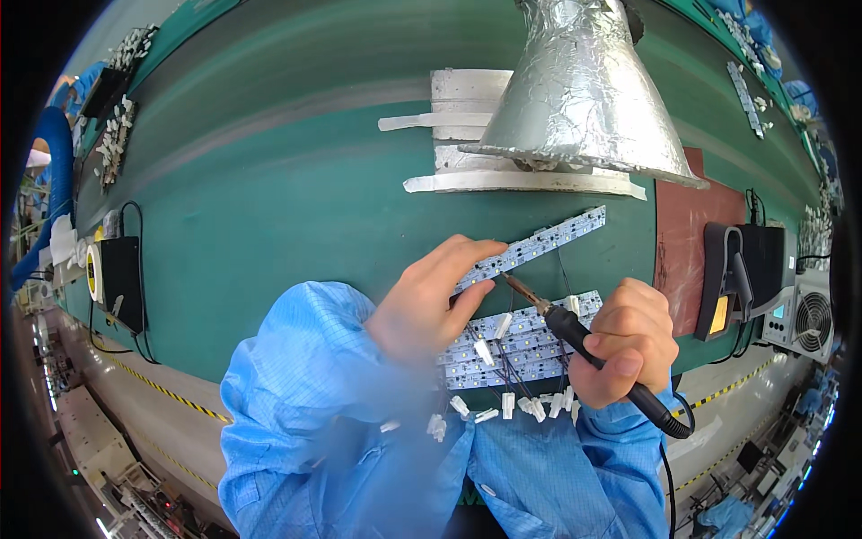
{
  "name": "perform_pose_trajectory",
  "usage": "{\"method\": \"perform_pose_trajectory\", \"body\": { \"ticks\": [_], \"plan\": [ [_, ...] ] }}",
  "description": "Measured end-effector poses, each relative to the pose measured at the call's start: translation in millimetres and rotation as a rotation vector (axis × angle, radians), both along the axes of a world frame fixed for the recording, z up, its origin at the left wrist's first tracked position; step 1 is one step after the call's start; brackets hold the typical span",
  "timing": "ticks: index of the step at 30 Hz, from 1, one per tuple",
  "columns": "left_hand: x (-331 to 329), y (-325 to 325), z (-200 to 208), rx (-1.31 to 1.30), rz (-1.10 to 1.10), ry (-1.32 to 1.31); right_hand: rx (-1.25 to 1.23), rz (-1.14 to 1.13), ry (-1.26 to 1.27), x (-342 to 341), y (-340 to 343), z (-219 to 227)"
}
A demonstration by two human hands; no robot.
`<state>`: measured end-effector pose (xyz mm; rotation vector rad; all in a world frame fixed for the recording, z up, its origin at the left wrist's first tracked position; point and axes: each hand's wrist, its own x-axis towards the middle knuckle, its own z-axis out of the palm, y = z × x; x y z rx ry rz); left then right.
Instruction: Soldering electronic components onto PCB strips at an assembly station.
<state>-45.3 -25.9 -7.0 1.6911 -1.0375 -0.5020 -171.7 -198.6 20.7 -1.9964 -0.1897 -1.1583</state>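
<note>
blue woven sleeves [305, 350] with a fine grid in the cloth lie nearest, partly veiled by a soft blur, and reach toward the near edge of the table [242, 242], whose top is smooth, matte green. the left hand [426, 301] has its thumb and fingers pinched on one slim, rigid led circuit strip [558, 235], pale and dotted with small components, which slants behind the near edge, its free end toward the far right corner. the right hand [628, 340] is closed around one soldering iron [579, 337], ridged black handle and tapered metal shaft; its tip is at the strip's near side, though contact is too small to tell. between the hands, at the near edge, lie several more led strips [530, 346], overlapping too much to count, with thin dark wires and roughly a dozen white plastic connectors [508, 406]. toward the far edge stands one cone-shaped hood [579, 99] in crinkled foil, beside two pale tape strips [525, 183]. near the right edge are one reddish-brown mat [673, 260] and one black stand [721, 292]; near the left edge, one black box [121, 278].
</note>
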Motion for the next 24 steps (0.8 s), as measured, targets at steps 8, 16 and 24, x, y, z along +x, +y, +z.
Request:
{"method": "perform_pose_trajectory", "body": {
  "ticks": [8, 16, 24],
  "plan": [
    [-0.8, 0.6, 2.6, 0.029, 0.010, -0.006, -0.013, 0.017, 0.012, -0.4, -0.8, 0.0],
    [-2.1, -0.2, 0.2, 0.011, 0.022, -0.004, -0.025, 0.025, 0.026, -1.1, -1.7, 0.4],
    [-1.6, 0.5, 1.7, 0.029, 0.023, 0.020, 0.061, 0.005, -0.053, -0.8, -6.5, 2.3]
  ]
}}
